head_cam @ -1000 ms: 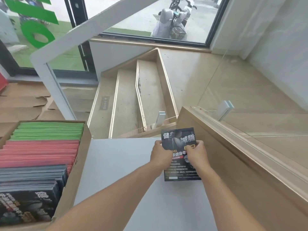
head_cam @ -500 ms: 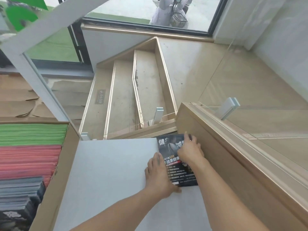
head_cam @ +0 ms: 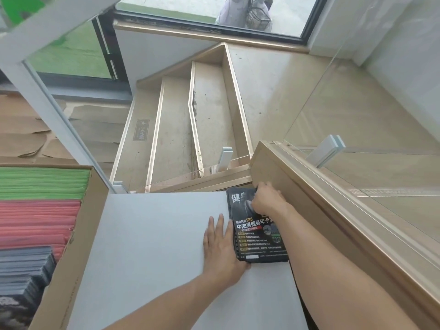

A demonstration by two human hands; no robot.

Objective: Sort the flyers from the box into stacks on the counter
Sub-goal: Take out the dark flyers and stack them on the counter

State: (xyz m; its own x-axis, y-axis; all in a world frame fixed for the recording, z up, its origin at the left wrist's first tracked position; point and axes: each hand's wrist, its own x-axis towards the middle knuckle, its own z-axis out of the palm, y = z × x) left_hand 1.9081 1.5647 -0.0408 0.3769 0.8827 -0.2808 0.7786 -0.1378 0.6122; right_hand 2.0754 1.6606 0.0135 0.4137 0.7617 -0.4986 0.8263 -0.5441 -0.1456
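- A stack of black flyers (head_cam: 258, 236) is seen lying flat at the far right corner of the grey bench (head_cam: 152, 246), hard against the wooden ledge (head_cam: 316, 210) on its right; the long axis of the stack runs away from the person, the printed head at the far end.
- The left hand (head_cam: 220, 244) is laid flat on the bench with fingers straight, its grip apart and clamped on nothing; its edge is pressed against the stack's left side, and the thumb appears tucked at the near left corner.
- The right hand (head_cam: 267, 198) is set on the far end of the stack, fingers curled over the top edge; whether the paper is pinched or only pressed cannot be told with certainty, though a curled grip on the edge is judged likely.
- The stack thus lies immediately right of the left hand and beneath the right one; both are in contact, so neither is meaningfully nearer; squaring of the pile into the corner is judged to be the step in hand.
- The cardboard box (head_cam: 81, 225) stands at the left, well apart from the stack; the left hand is the nearer to it for any coming reach.
- Counted: one stack on the bench; one box; three colour bands within it, green flyers (head_cam: 42, 184), red flyers (head_cam: 35, 225) and dark flyers (head_cam: 23, 270); single sheets cannot be counted.
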